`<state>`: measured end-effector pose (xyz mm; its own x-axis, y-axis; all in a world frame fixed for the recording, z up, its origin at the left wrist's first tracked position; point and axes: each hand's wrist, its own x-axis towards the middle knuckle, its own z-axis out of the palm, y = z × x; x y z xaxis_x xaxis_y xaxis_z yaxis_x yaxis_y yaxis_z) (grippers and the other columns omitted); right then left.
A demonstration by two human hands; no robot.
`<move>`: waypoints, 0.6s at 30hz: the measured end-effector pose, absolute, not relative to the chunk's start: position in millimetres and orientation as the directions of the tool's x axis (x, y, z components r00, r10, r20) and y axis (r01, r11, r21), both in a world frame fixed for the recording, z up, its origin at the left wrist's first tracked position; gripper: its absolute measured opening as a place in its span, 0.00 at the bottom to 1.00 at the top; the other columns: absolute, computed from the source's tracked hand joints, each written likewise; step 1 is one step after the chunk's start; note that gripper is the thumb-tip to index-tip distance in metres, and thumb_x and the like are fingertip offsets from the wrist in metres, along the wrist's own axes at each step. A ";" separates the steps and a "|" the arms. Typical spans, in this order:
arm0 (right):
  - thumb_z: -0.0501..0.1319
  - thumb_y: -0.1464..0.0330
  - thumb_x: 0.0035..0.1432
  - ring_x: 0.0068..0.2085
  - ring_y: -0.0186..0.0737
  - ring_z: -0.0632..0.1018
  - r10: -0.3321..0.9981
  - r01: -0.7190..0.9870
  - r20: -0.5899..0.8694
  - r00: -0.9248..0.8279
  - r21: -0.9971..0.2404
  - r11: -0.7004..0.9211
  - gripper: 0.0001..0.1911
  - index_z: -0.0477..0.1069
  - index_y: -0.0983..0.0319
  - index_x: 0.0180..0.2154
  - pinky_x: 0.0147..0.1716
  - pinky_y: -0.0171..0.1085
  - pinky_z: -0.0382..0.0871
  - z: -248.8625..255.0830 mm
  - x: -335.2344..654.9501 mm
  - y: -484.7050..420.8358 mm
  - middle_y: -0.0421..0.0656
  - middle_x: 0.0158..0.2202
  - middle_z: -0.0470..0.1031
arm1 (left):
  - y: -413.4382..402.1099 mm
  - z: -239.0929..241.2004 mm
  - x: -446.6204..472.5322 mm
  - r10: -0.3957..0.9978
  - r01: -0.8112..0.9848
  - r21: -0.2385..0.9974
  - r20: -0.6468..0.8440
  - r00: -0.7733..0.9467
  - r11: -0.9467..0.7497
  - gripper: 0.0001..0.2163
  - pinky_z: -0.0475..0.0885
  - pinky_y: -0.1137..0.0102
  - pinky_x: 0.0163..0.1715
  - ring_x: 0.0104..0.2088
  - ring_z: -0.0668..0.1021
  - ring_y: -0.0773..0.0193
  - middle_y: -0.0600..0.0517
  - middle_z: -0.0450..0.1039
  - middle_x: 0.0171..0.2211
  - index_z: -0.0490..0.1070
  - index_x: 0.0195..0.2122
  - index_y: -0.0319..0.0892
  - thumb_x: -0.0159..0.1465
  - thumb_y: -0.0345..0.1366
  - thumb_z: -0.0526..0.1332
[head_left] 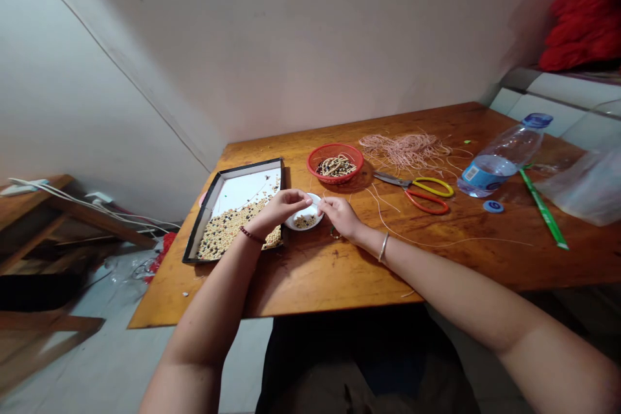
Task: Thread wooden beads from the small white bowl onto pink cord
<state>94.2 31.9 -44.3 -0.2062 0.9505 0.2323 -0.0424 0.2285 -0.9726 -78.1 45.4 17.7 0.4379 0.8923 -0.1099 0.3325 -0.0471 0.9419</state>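
Observation:
Both hands meet over a small white dish of beads on the wooden table. My left hand is curled in a pinch above the dish's left rim; what it grips is too small to name. My right hand is pinched at the dish's right rim, and a thin pale cord runs from it across the table to the right. A black-rimmed tray holding many tan and dark beads lies just left of the dish, partly under my left wrist.
A red basket of beads stands behind the dish. A heap of pink cord, yellow-and-orange scissors, a lying water bottle, a blue cap, a green stick and a plastic bag lie to the right.

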 end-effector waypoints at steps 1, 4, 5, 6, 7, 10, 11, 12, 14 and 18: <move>0.55 0.58 0.54 0.26 0.34 0.64 0.949 -0.033 0.235 -0.208 -0.972 0.233 0.17 0.67 0.62 0.21 0.28 0.33 0.57 -44.8 93.8 31.6 0.38 0.20 0.64 | 45.3 17.3 -78.1 0.888 0.351 0.934 -0.108 0.446 -0.062 0.19 0.64 0.76 0.25 0.24 0.69 0.71 0.53 0.71 0.25 0.73 0.32 0.35 0.53 0.50 0.67; 0.54 0.58 0.56 0.26 0.34 0.65 0.943 -0.016 0.251 -0.218 -0.967 0.254 0.18 0.67 0.63 0.21 0.29 0.33 0.58 -46.3 92.6 31.4 0.38 0.20 0.64 | 44.9 16.0 -77.9 0.874 0.399 0.910 -0.101 0.476 -0.112 0.20 0.63 0.76 0.25 0.25 0.69 0.71 0.53 0.71 0.26 0.74 0.32 0.35 0.54 0.51 0.66; 0.54 0.59 0.56 0.26 0.34 0.65 0.942 -0.018 0.254 -0.220 -0.966 0.256 0.18 0.67 0.63 0.21 0.29 0.33 0.58 -46.6 92.3 31.4 0.38 0.20 0.64 | 44.8 15.7 -78.0 0.870 0.406 0.905 -0.097 0.483 -0.125 0.20 0.63 0.76 0.26 0.25 0.69 0.71 0.52 0.71 0.26 0.74 0.32 0.35 0.54 0.51 0.65; 0.54 0.59 0.56 0.26 0.34 0.65 0.941 -0.024 0.254 -0.222 -0.967 0.255 0.18 0.67 0.63 0.21 0.29 0.34 0.58 -46.9 92.2 31.6 0.38 0.20 0.64 | 44.8 15.4 -78.1 0.867 0.407 0.903 -0.092 0.490 -0.134 0.20 0.63 0.76 0.26 0.25 0.69 0.70 0.52 0.71 0.26 0.74 0.32 0.34 0.55 0.51 0.65; 0.54 0.58 0.56 0.27 0.34 0.66 0.942 -0.033 0.253 -0.222 -0.967 0.253 0.18 0.67 0.63 0.21 0.30 0.34 0.59 -47.1 92.1 31.8 0.38 0.20 0.65 | 44.9 15.2 -78.4 0.863 0.405 0.903 -0.089 0.498 -0.141 0.20 0.63 0.75 0.26 0.26 0.70 0.70 0.52 0.72 0.27 0.74 0.33 0.34 0.55 0.51 0.65; 0.55 0.57 0.55 0.26 0.34 0.67 0.944 -0.067 0.246 -0.218 -0.969 0.237 0.19 0.68 0.63 0.21 0.30 0.34 0.59 -47.2 92.6 32.3 0.39 0.20 0.67 | 45.1 15.5 -79.4 0.848 0.400 0.901 -0.075 0.524 -0.167 0.21 0.65 0.75 0.28 0.28 0.71 0.68 0.50 0.73 0.29 0.75 0.35 0.34 0.57 0.52 0.63; 0.55 0.56 0.55 0.25 0.34 0.66 0.948 -0.080 0.231 -0.219 -0.973 0.218 0.19 0.68 0.62 0.21 0.28 0.34 0.58 -47.0 92.9 32.3 0.38 0.19 0.65 | 45.1 15.7 -79.6 0.846 0.400 0.899 -0.069 0.529 -0.177 0.21 0.65 0.75 0.30 0.29 0.72 0.68 0.49 0.74 0.31 0.75 0.35 0.34 0.58 0.51 0.62; 0.55 0.54 0.55 0.23 0.33 0.64 0.953 -0.094 0.208 -0.222 -0.977 0.191 0.20 0.68 0.62 0.21 0.26 0.34 0.57 -46.8 93.2 32.3 0.38 0.18 0.63 | 45.1 15.9 -79.7 0.845 0.400 0.898 -0.061 0.531 -0.186 0.21 0.66 0.74 0.31 0.30 0.72 0.67 0.48 0.75 0.32 0.76 0.36 0.34 0.58 0.51 0.62; 0.53 0.52 0.57 0.19 0.31 0.60 0.960 -0.112 0.150 -0.237 -0.986 0.126 0.23 0.70 0.62 0.22 0.22 0.33 0.53 -45.8 93.9 31.9 0.36 0.14 0.59 | 45.0 16.0 -79.7 0.847 0.397 0.898 -0.053 0.529 -0.192 0.20 0.66 0.74 0.33 0.31 0.73 0.67 0.48 0.75 0.33 0.76 0.36 0.34 0.58 0.51 0.62; 0.52 0.49 0.57 0.17 0.30 0.59 0.967 -0.138 0.047 -0.250 -0.990 0.013 0.25 0.71 0.64 0.26 0.19 0.32 0.50 -41.9 94.6 30.9 0.36 0.13 0.60 | 45.7 14.4 -79.3 0.856 0.375 0.913 -0.061 0.513 -0.160 0.20 0.67 0.73 0.33 0.31 0.74 0.67 0.48 0.75 0.32 0.75 0.34 0.34 0.57 0.51 0.63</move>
